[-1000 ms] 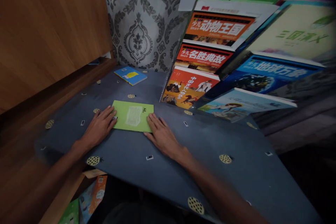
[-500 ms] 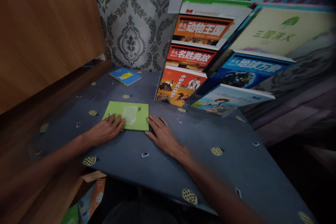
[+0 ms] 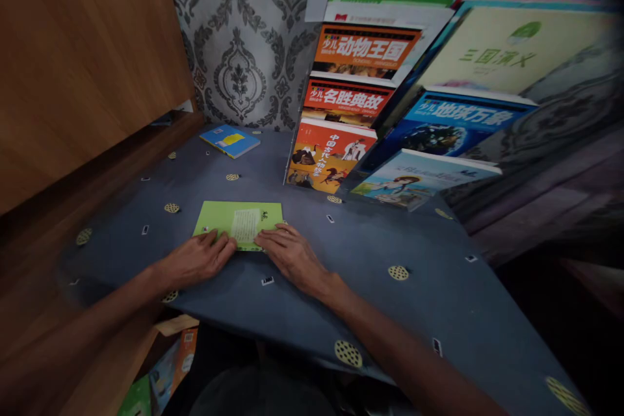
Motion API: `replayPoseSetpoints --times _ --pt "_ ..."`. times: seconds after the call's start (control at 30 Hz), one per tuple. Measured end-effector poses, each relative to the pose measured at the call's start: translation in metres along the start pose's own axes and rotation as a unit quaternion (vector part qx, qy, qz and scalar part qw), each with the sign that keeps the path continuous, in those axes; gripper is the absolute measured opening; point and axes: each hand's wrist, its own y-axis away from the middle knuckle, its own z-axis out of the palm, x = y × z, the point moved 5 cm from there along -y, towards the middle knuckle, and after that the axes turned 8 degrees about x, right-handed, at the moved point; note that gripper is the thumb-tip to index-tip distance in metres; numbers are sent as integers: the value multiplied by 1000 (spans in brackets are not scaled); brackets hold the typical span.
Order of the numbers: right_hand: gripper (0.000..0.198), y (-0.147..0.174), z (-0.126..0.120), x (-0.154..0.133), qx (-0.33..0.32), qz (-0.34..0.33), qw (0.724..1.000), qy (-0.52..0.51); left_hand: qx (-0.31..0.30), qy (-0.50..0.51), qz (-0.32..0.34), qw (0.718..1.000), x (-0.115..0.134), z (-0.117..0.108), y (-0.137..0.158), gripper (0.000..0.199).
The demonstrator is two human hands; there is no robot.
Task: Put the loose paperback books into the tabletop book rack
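Note:
A light green book (image 3: 221, 216) with a pale text panel lies on the dark blue tablecloth, its near edge and printed spine turned towards me. At its near left corner, my left hand (image 3: 207, 257) has its fingers bent over the cover and closed on the edge. My right hand (image 3: 292, 257) holds the near right part, fingers together on top of the cover. Both thumbs are mostly hidden, so I cannot tell how far they reach under the book.
A blue book (image 3: 231, 140) lies farther back near the patterned wall. On the right stands a display rack with several books, among them an orange-red one (image 3: 331, 156) and a pale blue one (image 3: 419, 179). A wooden cabinet (image 3: 88, 65) borders the left. More books (image 3: 166, 364) sit below the table's front edge.
The green book has come slightly towards me and its spine now shows. My right hand has shifted left from the book's right edge onto its near edge.

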Motion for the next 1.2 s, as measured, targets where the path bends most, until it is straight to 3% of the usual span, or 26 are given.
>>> replayPoseSetpoints --times 0.13,0.23,0.3,0.43,0.47,0.53,0.6,0.63,0.67,0.7,0.73,0.77,0.8,0.87,0.93,0.97,1.03,1.2 --pt "18 8 -17 23 63 118 985 -107 -1 55 -39 998 4 -18 -4 26" --pt "21 16 -30 46 131 250 933 -222 44 179 -132 974 -1 -45 -10 29" --pt "27 19 -34 57 177 312 887 -291 94 280 -211 932 -7 -63 -12 32" --pt "38 17 -36 64 265 378 772 -438 179 409 -339 828 -20 -76 -15 36" --pt "41 15 -34 63 266 388 742 -477 192 448 -371 791 -21 -72 -16 37" --pt "47 12 -29 55 232 403 699 -544 212 542 -432 689 -19 -53 -17 37" --pt "48 10 -25 48 190 408 680 -579 220 622 -478 579 -11 -29 -19 39" --pt "47 10 -25 46 176 409 678 -585 219 645 -496 538 -7 -17 -19 40" --pt "45 10 -24 47 168 410 682 -582 213 657 -508 514 -3 -7 -19 43" --pt "43 11 -24 49 164 413 690 -572 194 663 -515 508 0 1 -19 45" --pt "41 13 -24 53 161 417 702 -555 160 662 -514 521 2 7 -18 47" --pt "39 15 -23 58 159 422 717 -531 114 651 -507 554 4 11 -17 48" --pt "38 17 -23 63 159 428 736 -501 63 624 -492 603 3 12 -15 48" --pt "32 22 -23 73 169 433 781 -417 -6 516 -453 727 -3 6 -10 40" --pt "21 24 -27 77 180 415 839 -303 -5 369 -418 830 -15 -5 -7 32" --pt "17 25 -29 77 182 398 866 -242 9 310 -407 859 -20 -9 -8 29" --pt "17 24 -34 70 169 360 906 -142 40 254 -386 886 -25 -13 -13 27" --pt "23 13 -37 39 140 228 963 -24 137 243 -338 899 -30 4 -32 33"
